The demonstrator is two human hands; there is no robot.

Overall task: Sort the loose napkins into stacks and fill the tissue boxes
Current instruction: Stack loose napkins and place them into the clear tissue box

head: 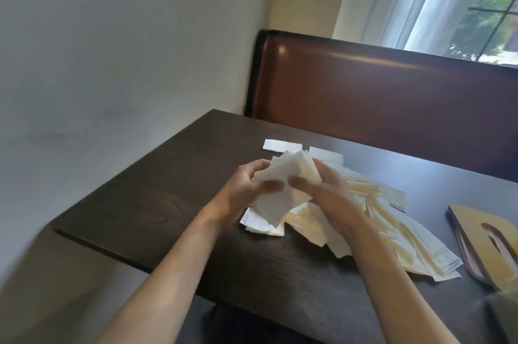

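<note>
Together, left hand (246, 189) and right hand (322, 192) grip a fanned, uneven white napkin bundle (283, 175).

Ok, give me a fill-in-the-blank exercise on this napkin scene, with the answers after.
1. Both hands, left hand and right hand, grip a bunch of ____.
2. The loose pile lies on a dark ____.
3. The tan lid with the oval slot lies to the ____ of the pile.
4. Behind the table stands a brown ____.

Answers: napkins; table; right; bench
</note>
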